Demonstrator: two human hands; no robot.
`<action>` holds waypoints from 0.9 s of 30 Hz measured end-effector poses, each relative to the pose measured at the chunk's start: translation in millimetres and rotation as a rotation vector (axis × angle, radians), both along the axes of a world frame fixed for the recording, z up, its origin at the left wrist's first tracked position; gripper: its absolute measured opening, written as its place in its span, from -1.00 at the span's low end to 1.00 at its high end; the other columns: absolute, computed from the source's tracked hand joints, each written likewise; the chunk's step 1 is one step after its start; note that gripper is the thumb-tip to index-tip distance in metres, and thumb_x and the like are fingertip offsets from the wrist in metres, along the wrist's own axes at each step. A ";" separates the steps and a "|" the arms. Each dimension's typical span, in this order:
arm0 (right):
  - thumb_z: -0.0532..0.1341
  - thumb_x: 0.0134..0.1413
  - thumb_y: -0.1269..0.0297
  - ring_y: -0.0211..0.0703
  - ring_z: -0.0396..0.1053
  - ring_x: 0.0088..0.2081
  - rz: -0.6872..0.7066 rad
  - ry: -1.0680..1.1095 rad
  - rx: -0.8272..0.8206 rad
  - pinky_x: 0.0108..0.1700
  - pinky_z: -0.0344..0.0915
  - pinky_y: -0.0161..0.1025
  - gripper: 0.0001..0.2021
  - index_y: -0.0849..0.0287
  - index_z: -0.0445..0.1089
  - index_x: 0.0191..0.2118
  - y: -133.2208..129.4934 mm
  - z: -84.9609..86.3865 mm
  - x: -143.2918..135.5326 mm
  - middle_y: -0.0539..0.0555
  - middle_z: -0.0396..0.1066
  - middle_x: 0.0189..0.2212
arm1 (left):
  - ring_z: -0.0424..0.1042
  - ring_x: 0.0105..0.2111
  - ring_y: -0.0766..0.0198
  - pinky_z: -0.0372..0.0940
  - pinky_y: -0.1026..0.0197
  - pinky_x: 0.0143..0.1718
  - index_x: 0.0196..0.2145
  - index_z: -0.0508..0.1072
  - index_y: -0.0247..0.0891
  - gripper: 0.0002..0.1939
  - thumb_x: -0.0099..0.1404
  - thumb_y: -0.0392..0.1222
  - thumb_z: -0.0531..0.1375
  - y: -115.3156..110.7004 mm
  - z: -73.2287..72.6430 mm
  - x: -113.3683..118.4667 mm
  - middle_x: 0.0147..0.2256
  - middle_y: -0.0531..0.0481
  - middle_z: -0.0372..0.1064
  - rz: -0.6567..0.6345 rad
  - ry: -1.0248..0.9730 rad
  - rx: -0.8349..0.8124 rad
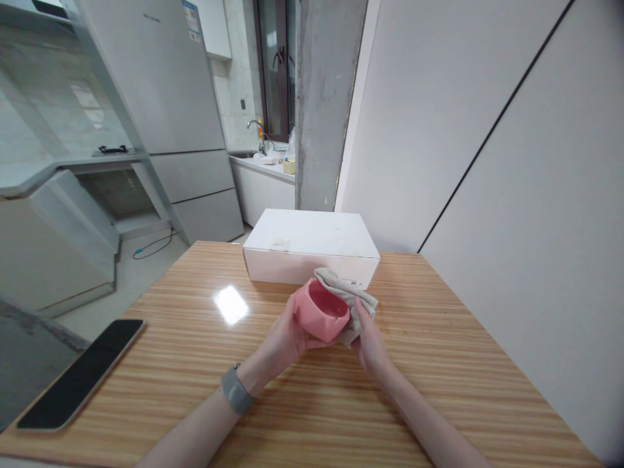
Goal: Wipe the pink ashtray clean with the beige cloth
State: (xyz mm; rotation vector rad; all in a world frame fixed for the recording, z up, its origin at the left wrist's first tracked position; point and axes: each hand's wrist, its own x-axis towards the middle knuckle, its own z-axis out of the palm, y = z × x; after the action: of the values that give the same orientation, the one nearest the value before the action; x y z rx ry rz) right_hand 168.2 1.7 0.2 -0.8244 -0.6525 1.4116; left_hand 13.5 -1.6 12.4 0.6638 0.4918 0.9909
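Observation:
A pink faceted bowl-like pot (314, 315) is tilted above the table, its opening turned up and toward the right. My left hand (288, 335) grips it from the left side and underneath, fingers wrapped round its wall. In my right hand (370, 341) is a folded grey cloth (344, 291), with the thumb lying over it. The cloth touches the pot's right side and rim. My right fingertips are hidden behind the cloth, and the far side of the pot is out of sight.
Behind the hands a white cardboard box (312, 242) stands on the striped wooden table (419, 390). At the table's left edge lies a black flat slab (85, 374) with a light rim. A white wall (468, 117) runs along the right; a fridge (160, 84) stands back left.

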 end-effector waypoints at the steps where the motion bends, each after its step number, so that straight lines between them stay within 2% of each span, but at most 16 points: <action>1: 0.34 -0.08 -0.05 -0.09 0.42 0.07 -0.010 0.003 0.001 0.02 0.41 -0.21 -0.66 0.02 0.52 -0.20 1.2 -0.5 1.6 0.02 0.58 -0.12 | 0.37 0.03 -0.02 0.44 0.04 -0.21 0.20 0.20 -0.13 -0.47 0.35 0.11 0.06 0.3 -0.6 -0.1 0.17 -0.22 0.25 0.034 0.021 0.013; 3: 0.34 -0.08 -0.03 -0.08 0.41 0.08 -0.031 0.010 0.007 0.03 0.40 -0.21 -0.68 0.02 0.52 -0.21 3.2 -0.8 4.7 0.01 0.58 -0.14 | 0.40 0.00 0.06 0.45 0.12 -0.26 0.16 0.21 -0.07 -0.53 0.34 0.01 0.13 0.4 -3.0 -0.6 0.17 -0.16 0.25 0.097 0.049 0.043; 5: 0.33 -0.06 -0.04 -0.05 0.41 0.08 -0.025 0.013 0.013 0.06 0.37 -0.17 -0.66 0.02 0.52 -0.19 4.3 0.2 7.3 0.00 0.59 -0.15 | 0.44 -0.06 0.13 0.45 0.15 -0.29 0.13 0.23 -0.03 -0.57 0.33 -0.07 0.17 -0.1 -6.1 -1.7 0.17 -0.11 0.25 0.092 0.031 0.064; 8: 0.29 -0.02 -0.06 0.03 0.42 0.07 0.028 0.016 0.005 0.11 0.33 -0.08 -0.63 0.05 0.52 -0.15 3.1 3.2 9.3 0.03 0.59 -0.14 | 0.45 -0.08 0.14 0.44 0.13 -0.23 0.15 0.20 0.00 -0.50 0.29 -0.09 0.21 -1.9 -11.2 -3.9 0.15 -0.11 0.28 -0.007 -0.048 0.093; 11: 0.28 -0.01 -0.08 0.09 0.38 0.11 0.078 0.025 -0.006 0.15 0.28 -0.01 -0.61 0.08 0.52 -0.15 -0.9 6.3 8.1 0.05 0.59 -0.15 | 0.43 -0.02 0.01 0.42 0.04 -0.13 0.20 0.19 -0.08 -0.34 0.19 -0.03 0.31 -3.9 -16.4 -5.4 0.10 -0.19 0.34 -0.169 -0.082 0.128; 13: 0.29 -0.02 -0.08 0.09 0.36 0.13 0.105 0.025 0.000 0.17 0.24 0.02 -0.60 0.08 0.52 -0.15 -3.5 8.1 6.1 0.07 0.60 -0.16 | 0.42 -0.01 -0.04 0.40 0.00 -0.10 0.20 0.21 -0.12 -0.29 0.15 0.00 0.33 -4.4 -19.2 -5.6 0.07 -0.21 0.37 -0.214 -0.085 0.143; 20: 0.32 -0.06 -0.05 0.06 0.30 0.17 0.121 0.022 0.064 0.20 0.23 -0.01 -0.64 0.03 0.53 -0.18 -5.6 13.9 -0.8 0.04 0.57 -0.10 | 0.41 0.00 -0.05 0.38 -0.03 -0.05 0.19 0.25 -0.16 -0.34 0.18 -0.02 0.31 -0.7 -16.9 -2.8 0.09 -0.22 0.36 -0.030 -0.064 0.139; 24: 0.32 -0.01 0.01 -0.06 0.32 0.15 0.089 -0.001 0.118 0.21 0.24 -0.09 -0.73 -0.01 0.52 -0.19 -6.7 12.0 -4.8 -0.02 0.56 -0.08 | 0.40 0.01 -0.02 0.38 -0.04 -0.05 0.21 0.20 -0.07 -0.34 0.19 -0.11 0.31 -0.8 -10.1 -0.1 0.14 -0.19 0.30 0.123 -0.033 0.119; 27: 0.32 -0.01 0.01 -0.08 0.38 0.10 0.081 -0.019 0.101 0.16 0.31 -0.12 -0.72 0.01 0.51 -0.19 -8.6 7.6 -7.1 0.01 0.57 -0.12 | 0.36 0.05 0.00 0.36 -0.01 -0.02 0.19 0.20 -0.03 -0.31 0.14 -0.18 0.34 -3.0 -6.8 2.7 0.16 -0.16 0.27 0.252 -0.008 0.136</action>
State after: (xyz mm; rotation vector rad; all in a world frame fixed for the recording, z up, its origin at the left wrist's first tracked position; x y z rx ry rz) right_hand 161.1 -6.9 7.8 -0.7396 -0.7731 1.4324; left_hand 16.1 -4.6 5.6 0.7311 0.5128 1.2729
